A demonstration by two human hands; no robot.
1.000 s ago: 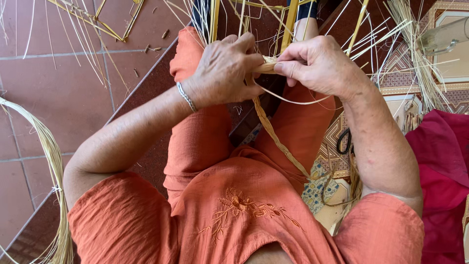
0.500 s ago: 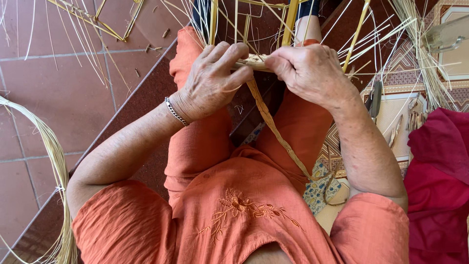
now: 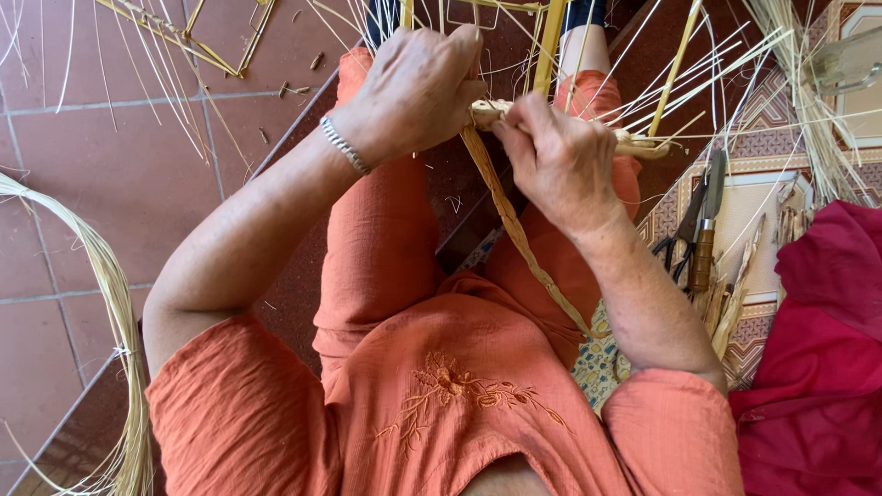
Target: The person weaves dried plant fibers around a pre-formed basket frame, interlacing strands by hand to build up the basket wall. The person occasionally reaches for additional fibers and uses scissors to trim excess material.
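Head view: both hands' grip pinches the straw braid (image 3: 514, 220), knife (image 3: 704, 241) seemingly nearby.

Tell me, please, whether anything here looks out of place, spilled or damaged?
Nothing looks damaged. Both hands, left and right, grip a twisted straw braid that trails down over the lap. Small scraps lie scattered on the tiles, and a knife and scissors lie loose at the right, close by the right arm.

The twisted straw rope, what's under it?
Under the twisted straw rope are the person's orange-trousered legs. Its top end is hidden between the left hand and right hand.
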